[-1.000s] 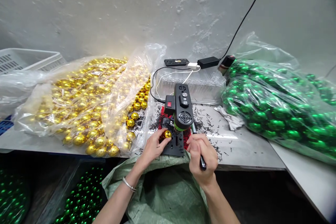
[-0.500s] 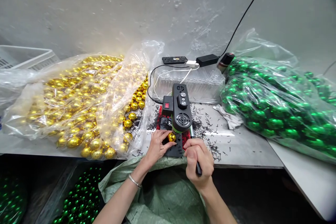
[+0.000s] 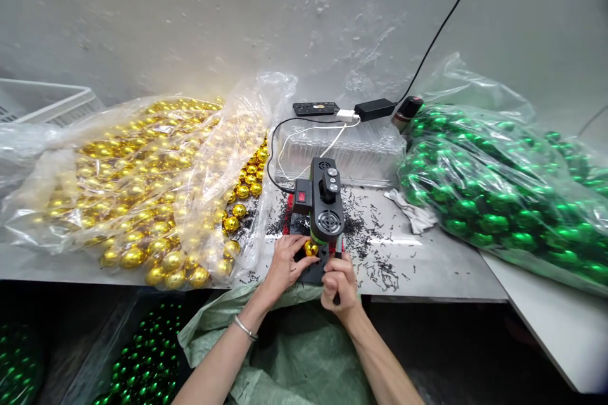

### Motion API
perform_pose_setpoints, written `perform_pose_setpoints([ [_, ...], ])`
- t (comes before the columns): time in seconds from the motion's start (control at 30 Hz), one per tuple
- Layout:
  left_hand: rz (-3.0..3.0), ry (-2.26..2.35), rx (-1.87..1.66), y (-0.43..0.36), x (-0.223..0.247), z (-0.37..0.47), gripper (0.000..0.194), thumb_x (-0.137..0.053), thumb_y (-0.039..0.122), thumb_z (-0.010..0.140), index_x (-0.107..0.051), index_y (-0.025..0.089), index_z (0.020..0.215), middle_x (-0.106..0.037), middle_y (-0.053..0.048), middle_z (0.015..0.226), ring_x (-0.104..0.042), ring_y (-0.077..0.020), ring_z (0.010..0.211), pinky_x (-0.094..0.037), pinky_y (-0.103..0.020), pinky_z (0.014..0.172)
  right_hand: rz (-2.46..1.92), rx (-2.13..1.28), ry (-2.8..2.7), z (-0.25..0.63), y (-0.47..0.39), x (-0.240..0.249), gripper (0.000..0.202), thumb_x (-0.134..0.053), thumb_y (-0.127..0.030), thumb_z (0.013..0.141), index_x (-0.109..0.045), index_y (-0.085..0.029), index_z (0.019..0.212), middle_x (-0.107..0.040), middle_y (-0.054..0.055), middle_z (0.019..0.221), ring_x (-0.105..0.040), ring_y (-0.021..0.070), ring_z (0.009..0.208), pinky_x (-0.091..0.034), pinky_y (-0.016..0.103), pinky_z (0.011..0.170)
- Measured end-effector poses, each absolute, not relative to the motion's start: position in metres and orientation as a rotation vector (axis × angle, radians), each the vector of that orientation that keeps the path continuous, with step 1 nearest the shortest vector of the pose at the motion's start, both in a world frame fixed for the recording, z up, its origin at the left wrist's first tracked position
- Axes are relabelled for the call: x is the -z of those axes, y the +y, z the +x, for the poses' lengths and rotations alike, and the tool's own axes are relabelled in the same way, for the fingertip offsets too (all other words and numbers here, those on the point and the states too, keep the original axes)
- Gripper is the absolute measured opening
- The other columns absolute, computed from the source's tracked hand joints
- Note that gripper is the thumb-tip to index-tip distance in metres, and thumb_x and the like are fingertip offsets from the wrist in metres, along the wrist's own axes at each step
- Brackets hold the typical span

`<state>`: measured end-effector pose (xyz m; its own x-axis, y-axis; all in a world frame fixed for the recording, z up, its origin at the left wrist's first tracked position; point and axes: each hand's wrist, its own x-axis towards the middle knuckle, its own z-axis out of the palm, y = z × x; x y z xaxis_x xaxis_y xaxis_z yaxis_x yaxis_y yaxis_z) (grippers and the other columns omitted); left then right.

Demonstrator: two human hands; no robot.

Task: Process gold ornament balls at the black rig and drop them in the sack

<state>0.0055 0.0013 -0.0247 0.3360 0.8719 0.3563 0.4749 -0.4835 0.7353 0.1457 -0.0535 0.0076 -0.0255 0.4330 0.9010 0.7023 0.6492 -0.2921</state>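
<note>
A small gold ball (image 3: 311,248) is pinched between the thumb and fingers of my left hand (image 3: 286,262), just under the front end of a black device (image 3: 327,202) with round vents, buttons and a red switch. My right hand (image 3: 340,285) is wrapped round a black-handled tool (image 3: 337,296), whose metal shaft rises beside the device's front right side. Beneath the ball lies a dark plate (image 3: 313,272). Black shreds (image 3: 375,259) are scattered on the table around the device.
Clear bags of gold balls (image 3: 142,183) lie left, and a bag of green balls (image 3: 489,202) lies right. Behind the device are a clear plastic box (image 3: 346,149), cables and a black adapter (image 3: 375,109). A white cloth (image 3: 413,212) is right; a green sack (image 3: 304,348) hangs in front.
My right hand has moved left, closer to my left hand, with the tool now more upright. The front of the device sits slightly lower. My left hand keeps the ball in about the same place.
</note>
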Motion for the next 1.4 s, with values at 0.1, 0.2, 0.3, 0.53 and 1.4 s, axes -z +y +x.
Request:
perform_pose_setpoints([
  [0.1, 2.09, 1.172, -1.034, 0.004, 0.026, 0.006, 0.034, -0.071, 0.039, 0.083, -0.068, 0.022, 0.113, -0.069, -0.01, 0.105, -0.062, -0.0254, 0.099, -0.047, -0.043, 0.091, -0.928, 0.271, -1.697, 0.148, -0.055, -0.023, 0.022, -0.037, -0.014, 0.092, -0.048, -0.022, 0.074, -0.051, -0.001, 0.066, -0.053, 0.015, 0.063, -0.05, 0.035, 0.068],
  [0.2, 2.079, 1.158, -1.05, 0.005, 0.026, 0.007, 0.035, -0.072, 0.038, 0.082, -0.068, 0.021, 0.112, -0.069, -0.01, 0.106, -0.062, -0.0258, 0.101, -0.047, -0.045, 0.093, -0.968, 0.164, -1.661, 0.146, -0.06, -0.059, 0.023, -0.039, -0.008, 0.089, -0.047, -0.021, 0.071, -0.053, 0.002, 0.07, -0.051, 0.0145, 0.063, -0.044, 0.03, 0.058],
  [0.3, 2.05, 1.167, -1.083, -0.005, 0.026, 0.006, 0.034, -0.069, 0.037, 0.085, -0.066, 0.021, 0.115, -0.068, -0.01, 0.11, -0.061, -0.0257, 0.104, -0.047, -0.045, 0.095, -1.065, 0.031, -1.598, 0.143, -0.064, -0.097, 0.025, -0.041, -0.005, 0.089, -0.046, -0.021, 0.07, -0.052, 0.001, 0.068, -0.052, 0.0134, 0.064, -0.041, 0.028, 0.057],
  [0.53, 2.277, 1.205, -1.074, -0.05, 0.02, -0.028, 0.075, -0.068, 0.056, 0.08, -0.044, 0.02, 0.142, -0.056, -0.018, 0.134, -0.052, -0.0331, 0.124, -0.044, -0.051, 0.103, -1.072, 0.01, -1.625, 0.142, -0.066, -0.106, 0.025, -0.043, -0.004, 0.09, -0.048, -0.02, 0.071, -0.052, 0.002, 0.07, -0.051, 0.0135, 0.064, -0.04, 0.028, 0.058],
  [1.4, 0.675, 0.999, -1.106, 0.003, -0.024, -0.041, 0.049, -0.081, 0.036, 0.07, -0.07, 0.019, 0.115, -0.072, -0.006, 0.105, -0.068, -0.0158, 0.086, -0.055, -0.03, 0.085, -1.039, 0.053, -1.642, 0.141, -0.066, -0.095, 0.024, -0.043, 0.0, 0.086, -0.046, -0.02, 0.072, -0.05, 0.0, 0.066, -0.051, 0.0135, 0.066, -0.04, 0.028, 0.06],
])
